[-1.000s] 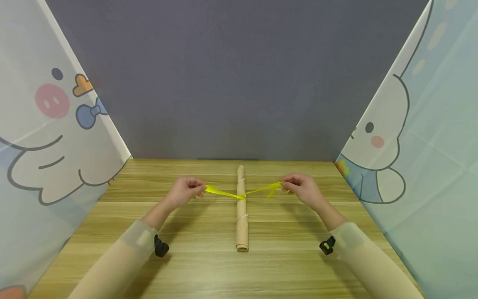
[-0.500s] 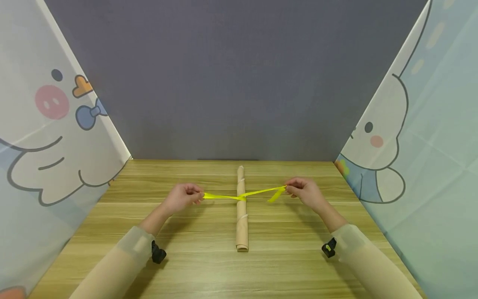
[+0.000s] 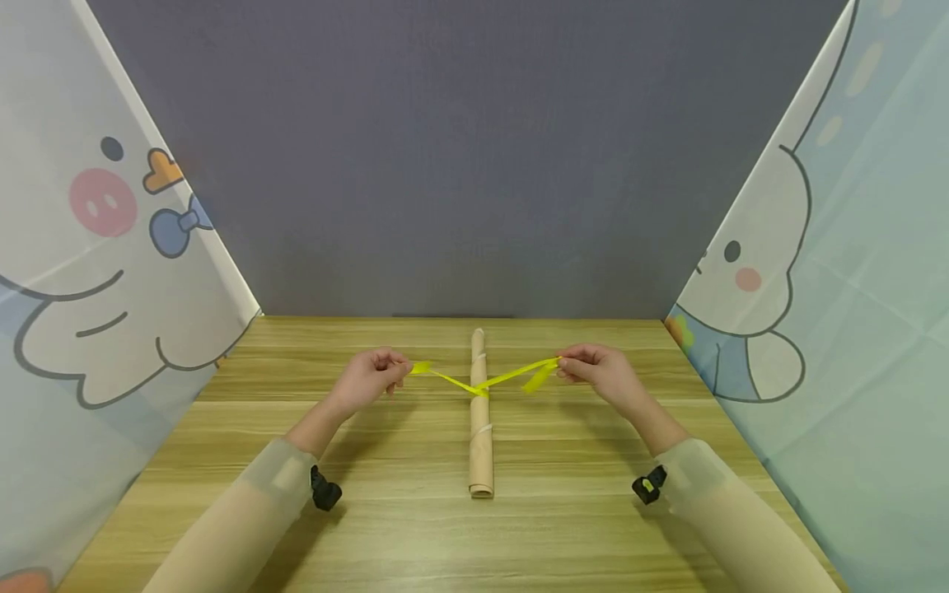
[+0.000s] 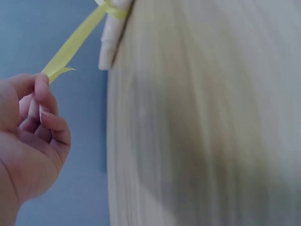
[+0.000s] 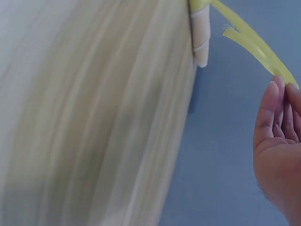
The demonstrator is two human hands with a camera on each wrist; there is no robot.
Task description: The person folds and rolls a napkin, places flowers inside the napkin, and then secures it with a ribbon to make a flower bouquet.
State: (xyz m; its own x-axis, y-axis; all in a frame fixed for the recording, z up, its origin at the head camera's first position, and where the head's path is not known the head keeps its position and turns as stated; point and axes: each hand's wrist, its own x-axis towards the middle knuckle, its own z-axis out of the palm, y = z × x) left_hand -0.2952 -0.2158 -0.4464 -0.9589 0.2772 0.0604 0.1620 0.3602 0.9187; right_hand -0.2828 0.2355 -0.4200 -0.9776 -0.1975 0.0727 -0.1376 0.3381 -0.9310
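A rolled-up tan sheet (image 3: 481, 457) lies lengthwise on the table, its near end showing the coiled edge. Around its middle goes a yellow ribbon (image 3: 516, 373), crossed on top of the roll. My left hand (image 3: 368, 380) pinches one ribbon end between thumb and index finger, up and to the left of the roll. On the other side, my right hand (image 3: 602, 375) pinches the other end, with a short frayed tail hanging beside the fingers. The left wrist view shows the ribbon (image 4: 75, 44) stretching from the fingertips to the roll (image 4: 109, 40).
The wood-grain table (image 3: 415, 548) ends at a grey upright panel (image 3: 460, 165). Cartoon-printed cloths flank it, the left cloth (image 3: 96, 329) and the right cloth (image 3: 853, 288). A small black camera sits on each wrist.
Both hands dipped slightly and the ribbon drew straighter, then they rose again. Now both ribbon arms slope up from the roll. The roll stays in place.
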